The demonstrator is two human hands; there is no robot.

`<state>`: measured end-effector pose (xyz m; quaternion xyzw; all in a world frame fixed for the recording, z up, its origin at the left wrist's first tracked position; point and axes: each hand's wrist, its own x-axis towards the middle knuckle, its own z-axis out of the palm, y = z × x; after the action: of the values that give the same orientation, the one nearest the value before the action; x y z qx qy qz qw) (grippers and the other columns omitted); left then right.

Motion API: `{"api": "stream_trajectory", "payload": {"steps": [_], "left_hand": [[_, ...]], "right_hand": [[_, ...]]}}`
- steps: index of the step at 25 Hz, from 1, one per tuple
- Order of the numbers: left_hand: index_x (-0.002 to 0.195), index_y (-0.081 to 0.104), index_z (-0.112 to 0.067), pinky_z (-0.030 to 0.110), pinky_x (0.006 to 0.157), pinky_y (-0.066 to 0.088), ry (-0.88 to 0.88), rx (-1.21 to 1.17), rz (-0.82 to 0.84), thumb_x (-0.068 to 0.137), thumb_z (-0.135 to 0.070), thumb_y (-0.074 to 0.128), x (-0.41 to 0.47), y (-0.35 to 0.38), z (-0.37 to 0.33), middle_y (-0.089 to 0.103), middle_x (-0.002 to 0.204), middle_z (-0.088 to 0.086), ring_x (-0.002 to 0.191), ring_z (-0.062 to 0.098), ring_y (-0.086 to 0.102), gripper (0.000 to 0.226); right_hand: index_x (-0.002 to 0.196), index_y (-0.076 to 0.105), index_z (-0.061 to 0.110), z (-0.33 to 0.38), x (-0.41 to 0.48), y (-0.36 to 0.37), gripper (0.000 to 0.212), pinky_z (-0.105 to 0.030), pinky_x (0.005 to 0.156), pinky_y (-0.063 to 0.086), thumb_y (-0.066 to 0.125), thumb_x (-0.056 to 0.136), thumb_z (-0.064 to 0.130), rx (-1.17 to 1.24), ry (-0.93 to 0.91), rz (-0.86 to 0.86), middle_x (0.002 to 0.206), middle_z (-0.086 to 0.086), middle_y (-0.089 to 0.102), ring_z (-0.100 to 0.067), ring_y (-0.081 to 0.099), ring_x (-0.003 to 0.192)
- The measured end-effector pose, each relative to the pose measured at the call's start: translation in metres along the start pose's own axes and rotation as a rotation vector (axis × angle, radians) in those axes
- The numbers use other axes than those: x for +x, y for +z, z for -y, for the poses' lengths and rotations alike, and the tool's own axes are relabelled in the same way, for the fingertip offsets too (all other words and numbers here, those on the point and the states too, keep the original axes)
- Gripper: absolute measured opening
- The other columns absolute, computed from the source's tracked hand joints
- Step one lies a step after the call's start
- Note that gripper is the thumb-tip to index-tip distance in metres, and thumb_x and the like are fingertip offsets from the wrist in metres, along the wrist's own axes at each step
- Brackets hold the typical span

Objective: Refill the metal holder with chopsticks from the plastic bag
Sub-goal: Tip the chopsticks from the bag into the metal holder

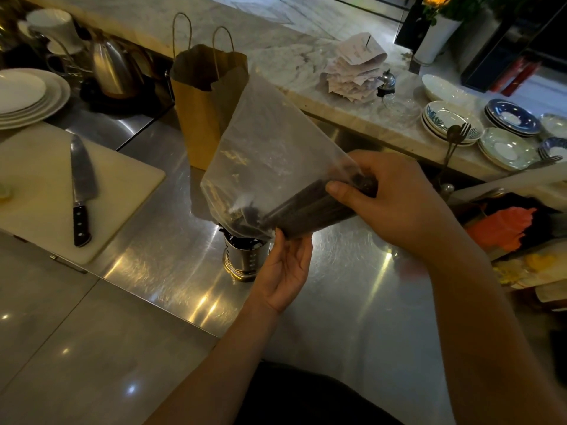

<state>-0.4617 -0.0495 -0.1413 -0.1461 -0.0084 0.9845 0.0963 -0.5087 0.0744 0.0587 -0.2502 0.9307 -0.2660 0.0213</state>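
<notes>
A clear plastic bag (270, 148) is held tilted over the steel counter, with a bundle of dark chopsticks (310, 210) lying in its lower part. My right hand (389, 204) grips the bag and the chopsticks' upper ends through the plastic. My left hand (285, 268) pinches the bag's lower edge from below, fingers up. Right beneath the bag's low corner stands the shiny metal holder (242, 259), with dark chopstick tips showing at its mouth; the bag hides part of its rim.
A brown paper bag (202, 118) stands behind the plastic bag. At the left, a white cutting board (40, 197) carries a large knife (80, 191). Stacked plates (27, 99) and a kettle (113, 69) sit far left; saucers (503, 142) line the marble ledge at right.
</notes>
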Motion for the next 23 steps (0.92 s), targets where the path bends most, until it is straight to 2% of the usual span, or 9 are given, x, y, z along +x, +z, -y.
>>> {"api": "stream_trajectory", "payload": {"steps": [2, 6, 10, 16, 19, 23], "left_hand": [[0.137, 0.05, -0.004, 0.038, 0.091, 0.056, -0.013, -0.011, 0.001, 0.077, -0.015, 0.08, -0.001, 0.001, 0.0, 0.061, 0.132, 0.018, 0.12, 0.027, 0.061, 0.069], [0.133, 0.054, -0.003, 0.038, 0.091, 0.056, -0.03, -0.011, -0.009, 0.078, -0.015, 0.078, -0.002, 0.0, 0.0, 0.062, 0.131, 0.018, 0.119, 0.028, 0.062, 0.062], [0.139, 0.047, -0.004, 0.036, 0.091, 0.056, -0.006, 0.01, -0.023, 0.073, -0.015, 0.083, -0.006, 0.0, -0.005, 0.061, 0.132, 0.017, 0.119, 0.026, 0.062, 0.076], [0.123, 0.063, -0.001, 0.034, 0.093, 0.055, -0.007, 0.03, -0.019, 0.066, -0.014, 0.088, -0.009, 0.0, -0.008, 0.065, 0.127, 0.015, 0.116, 0.024, 0.064, 0.064], [0.124, 0.063, -0.001, 0.035, 0.09, 0.057, -0.014, 0.018, -0.017, 0.066, -0.013, 0.087, -0.01, 0.001, -0.006, 0.065, 0.127, 0.015, 0.115, 0.024, 0.065, 0.064], [0.118, 0.067, 0.0, 0.035, 0.086, 0.058, -0.002, 0.002, -0.026, 0.061, -0.01, 0.09, -0.01, 0.005, -0.008, 0.068, 0.122, 0.015, 0.111, 0.024, 0.067, 0.062]], "right_hand": [[0.107, 0.063, 0.028, 0.002, 0.003, -0.002, 0.035, -0.039, 0.083, 0.052, 0.05, 0.086, 0.052, 0.009, -0.013, -0.01, 0.098, 0.007, 0.067, -0.015, 0.061, 0.095], [0.107, 0.063, 0.029, 0.001, 0.007, 0.002, 0.025, -0.033, 0.079, 0.051, 0.053, 0.091, 0.045, -0.023, -0.01, 0.023, 0.096, 0.007, 0.066, -0.012, 0.062, 0.09], [0.105, 0.063, 0.031, 0.003, 0.009, 0.001, 0.024, -0.028, 0.075, 0.049, 0.053, 0.09, 0.046, -0.025, -0.012, 0.003, 0.094, 0.008, 0.064, -0.011, 0.061, 0.089], [0.104, 0.062, 0.03, 0.01, 0.01, 0.002, 0.023, -0.034, 0.076, 0.051, 0.053, 0.091, 0.046, -0.058, -0.029, 0.035, 0.092, 0.008, 0.063, -0.012, 0.061, 0.086], [0.104, 0.063, 0.03, 0.013, 0.012, -0.001, 0.022, -0.035, 0.077, 0.051, 0.054, 0.091, 0.045, -0.048, -0.041, 0.021, 0.092, 0.01, 0.063, -0.01, 0.061, 0.085], [0.105, 0.062, 0.031, 0.015, 0.016, 0.0, 0.026, -0.043, 0.081, 0.053, 0.053, 0.09, 0.049, -0.076, -0.046, 0.02, 0.093, 0.01, 0.062, -0.011, 0.06, 0.085]]}}
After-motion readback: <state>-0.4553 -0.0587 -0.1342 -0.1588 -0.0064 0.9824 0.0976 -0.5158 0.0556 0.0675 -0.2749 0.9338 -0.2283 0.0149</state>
